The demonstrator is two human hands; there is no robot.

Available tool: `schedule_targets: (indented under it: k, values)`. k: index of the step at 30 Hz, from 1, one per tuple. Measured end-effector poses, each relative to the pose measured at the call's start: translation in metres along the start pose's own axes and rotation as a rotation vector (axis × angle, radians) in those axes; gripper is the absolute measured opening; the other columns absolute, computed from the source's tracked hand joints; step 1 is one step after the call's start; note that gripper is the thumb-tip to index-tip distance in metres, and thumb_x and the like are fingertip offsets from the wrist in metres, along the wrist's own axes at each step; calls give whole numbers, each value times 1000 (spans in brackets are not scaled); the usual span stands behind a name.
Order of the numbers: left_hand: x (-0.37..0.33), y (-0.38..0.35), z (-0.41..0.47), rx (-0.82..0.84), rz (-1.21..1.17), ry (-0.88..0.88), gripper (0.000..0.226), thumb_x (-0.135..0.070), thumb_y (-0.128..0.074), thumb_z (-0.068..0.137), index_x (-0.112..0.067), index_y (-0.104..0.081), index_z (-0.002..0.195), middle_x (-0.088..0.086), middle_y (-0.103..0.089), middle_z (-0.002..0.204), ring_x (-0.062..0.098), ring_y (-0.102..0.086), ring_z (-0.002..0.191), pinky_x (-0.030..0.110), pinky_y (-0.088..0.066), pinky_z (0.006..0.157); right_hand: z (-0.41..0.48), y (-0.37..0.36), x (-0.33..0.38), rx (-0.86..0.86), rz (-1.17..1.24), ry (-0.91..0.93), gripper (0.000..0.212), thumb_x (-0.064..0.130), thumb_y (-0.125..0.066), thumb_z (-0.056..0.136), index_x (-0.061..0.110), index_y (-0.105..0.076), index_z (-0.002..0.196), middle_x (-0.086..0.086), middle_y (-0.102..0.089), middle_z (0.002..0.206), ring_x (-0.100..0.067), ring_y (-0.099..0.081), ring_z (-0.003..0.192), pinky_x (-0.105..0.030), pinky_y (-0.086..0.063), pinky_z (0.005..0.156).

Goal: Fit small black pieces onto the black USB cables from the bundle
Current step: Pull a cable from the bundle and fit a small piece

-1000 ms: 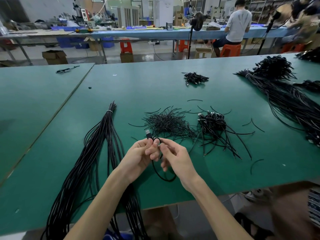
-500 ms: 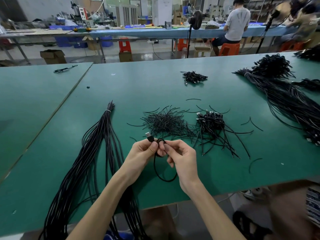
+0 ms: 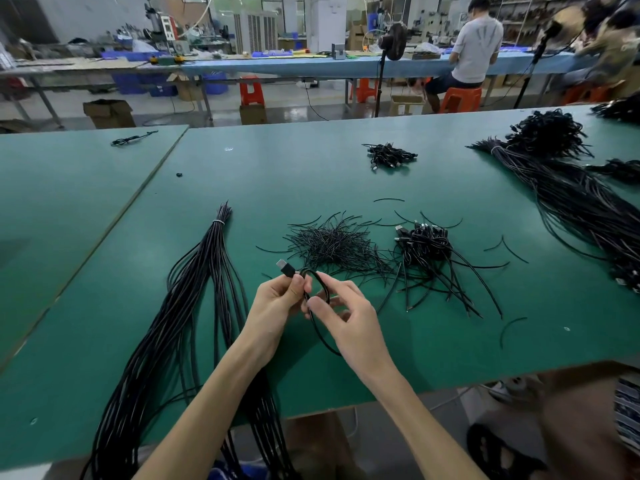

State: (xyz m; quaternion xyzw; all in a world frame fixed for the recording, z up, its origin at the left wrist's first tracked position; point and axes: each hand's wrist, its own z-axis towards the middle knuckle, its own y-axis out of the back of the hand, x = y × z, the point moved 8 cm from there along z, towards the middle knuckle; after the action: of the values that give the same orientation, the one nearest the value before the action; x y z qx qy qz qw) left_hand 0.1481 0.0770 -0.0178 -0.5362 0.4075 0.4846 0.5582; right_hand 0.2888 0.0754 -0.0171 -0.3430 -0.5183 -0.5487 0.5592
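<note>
Workshop hall: long benches, orange stools and a seated person (image 3: 476, 46) are noted at the back.

Green table (image 3: 311, 174): all task stock is laid out on it.

Right-side bundle (image 3: 588, 216): the largest mass of black cables, spread along the right edge, well apart from the hands.

Left-side bundle (image 3: 166, 323): long cables tied near the far tip and draped over the near edge, just beside the left forearm.

Heap of short cables (image 3: 429, 247): plugs are visible at its top. These are judged to be finished items, though this cannot be confirmed.

Pile of small black pieces (image 3: 332, 244): thin strands heaped just beyond the hands, many unused.

Far heap (image 3: 389, 155): small, mid-table.

USB cable (image 3: 323, 342): one item, looped, held above the table between both hands.

Left hand (image 3: 277, 306): pinched on the cable just behind the plug (image 3: 285, 267).

Right hand (image 3: 353, 327): thumb and forefinger are pinched on the loop. Whether a black piece is held as well cannot be told.

Progress: judged partial. This cable's fitting is not shown complete, and both bundles are largely unworked.
</note>
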Motion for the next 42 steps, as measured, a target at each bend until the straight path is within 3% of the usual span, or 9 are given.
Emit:
schedule_targets:
  k: [2,4,8,12,20,27,31,34,42]
  values:
    - [-1,1,0,-10,12,3,28,-35,-59,97,-16,-69,77,6,-62,78,20,-59,73,34,-52,76,-2,-9,3,77,-70,13,82,60,-74,81,29,-47,152,22,-52,113,1,-55,89,-17,-47,80]
    - [-2,1,-1,-8,20,-3,29,-36,-59,96,-17,-69,77,0,-60,69,15,-56,66,29,-52,72,-4,-14,6,97,-134,45,88,52,-80,81,27,-41,156,21,-48,116,2,-51,89,-17,-46,85]
    - [-1,0,0,10,-2,-15,30,-33,-57,98,-13,-67,79,16,-63,87,32,-60,84,45,-49,85,-1,1,7,-43,-104,50,60,25,-80,90,23,-57,146,16,-57,109,-6,-58,93,-17,-47,78]
    - [-4,-4,1,39,0,-39,28,-34,-59,96,-17,-71,77,6,-60,83,22,-52,71,36,-48,69,1,5,4,-52,36,5,50,14,-79,90,18,-65,137,8,-63,104,-10,-67,69,-14,-47,68]
    - [-3,-6,1,121,-126,-2,39,-44,-84,81,-7,-79,92,12,-69,81,16,-58,68,26,-53,70,2,5,-2,-11,270,-38,44,3,-75,90,22,-70,130,-3,-65,99,-9,-63,62,-17,-47,59]
    - [-3,-9,-1,154,-40,-40,20,-18,-76,87,-6,-80,103,20,-74,103,31,-63,90,33,-55,86,2,11,-9,-49,377,-100,39,8,-78,90,26,-74,124,-26,-66,105,-9,-57,59,-16,-44,54]
    - [-7,-8,-2,121,-9,-78,21,-26,-77,85,-9,-81,97,13,-77,97,23,-67,87,30,-55,85,3,8,-7,-32,310,-78,38,13,-80,89,34,-74,120,-12,-70,105,-8,-56,60,-16,-45,58]
    - [-9,-6,0,100,-19,-99,20,-21,-78,85,-8,-81,100,18,-77,103,27,-72,100,29,-54,92,4,10,-6,-55,215,-52,36,22,-81,88,42,-75,117,9,-68,100,-4,-53,71,-23,-47,69]
    - [0,-9,2,192,-173,3,28,-19,-62,98,-1,-74,116,26,-73,111,32,-73,102,35,-56,93,5,7,-8,-29,140,-61,27,19,-83,86,37,-77,104,13,-64,97,-12,-63,85,-32,-53,78]
